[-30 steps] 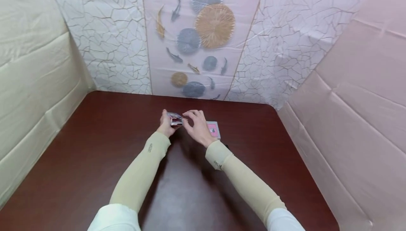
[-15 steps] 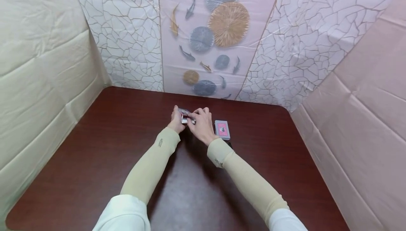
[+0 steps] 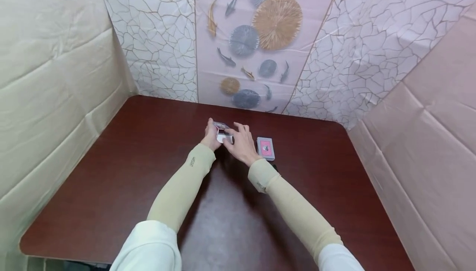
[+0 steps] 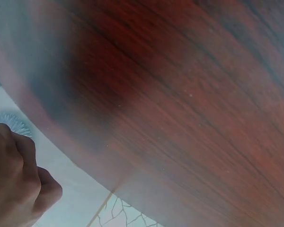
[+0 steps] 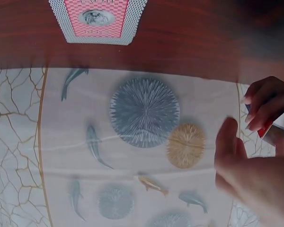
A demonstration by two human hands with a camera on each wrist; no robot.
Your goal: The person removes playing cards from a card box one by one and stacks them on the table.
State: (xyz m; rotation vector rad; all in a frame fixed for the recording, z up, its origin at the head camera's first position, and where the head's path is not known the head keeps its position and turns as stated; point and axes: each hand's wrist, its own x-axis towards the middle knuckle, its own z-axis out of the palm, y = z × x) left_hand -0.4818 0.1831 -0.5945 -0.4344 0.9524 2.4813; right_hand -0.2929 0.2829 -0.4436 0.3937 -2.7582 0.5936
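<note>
Showing more white at flap [image 3: 224,138] than half second ago: probably better access inside. Gripping box [image 3: 221,126] left of deck [image 3: 265,148] with curled left hand [image 3: 210,137]; touching flap with half-spread right hand [image 3: 241,145], seemingly without pinch.

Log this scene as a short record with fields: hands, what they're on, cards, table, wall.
Left hand: holds the small box
Right hand: fingers at the small box; grip unclear
Small box: between the hands, white part showing
Card deck: pink pattern up, lying right of the right hand
Table: reddish-brown
Wall panel: fish and round motifs
</note>
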